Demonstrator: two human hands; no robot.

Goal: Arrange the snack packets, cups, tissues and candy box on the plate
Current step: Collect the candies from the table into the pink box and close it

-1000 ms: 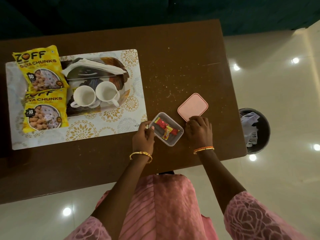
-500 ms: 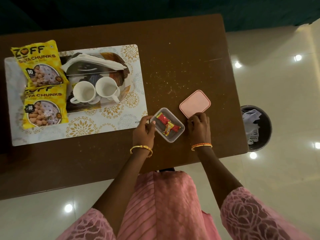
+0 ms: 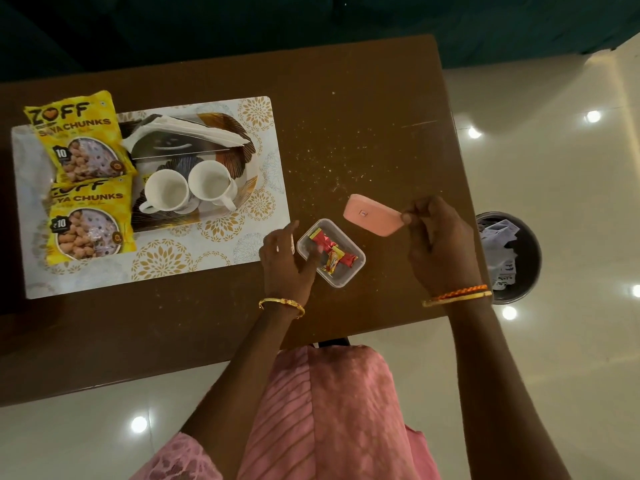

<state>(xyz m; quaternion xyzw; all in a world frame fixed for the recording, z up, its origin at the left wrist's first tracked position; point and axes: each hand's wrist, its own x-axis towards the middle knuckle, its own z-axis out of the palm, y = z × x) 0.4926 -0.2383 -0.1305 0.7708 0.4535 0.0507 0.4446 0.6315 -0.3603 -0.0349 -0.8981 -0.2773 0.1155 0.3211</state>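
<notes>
**Pink lid lifted beside the open candy box**

Nearest the person, the left hand point(image 3: 285, 263) rests against the near-left side of the clear candy box point(image 3: 330, 252), its fingers loosely curved along the wall and one fingertip seeming to reach over the rim; whether it truly grips the box cannot be told. The box sits open on the brown table point(image 3: 363, 133), between the two hands, with red and yellow wrapped candies point(image 3: 332, 252) inside; their print is too small to read.

The right hand point(image 3: 441, 240) pinches one corner of the pink lid point(image 3: 372, 215) between thumb and fingers, holding it tilted above the table, just beyond the box and to the right of it.

Left of the left hand lies a white placemat with gold flower prints point(image 3: 166, 261). On it, farther out, stands the plate point(image 3: 247, 188) carrying two white cups point(image 3: 188, 190) side by side, with folded white tissues point(image 3: 187, 131) across its far edge. At the far left two yellow snack packets point(image 3: 85, 174) overlap, each reading "ZOFF SOYA CHUNKS" with a "10" price badge.

Right of the right hand, on the floor below the table edge, stands a dark bin point(image 3: 519, 285) holding crumpled paper.
</notes>
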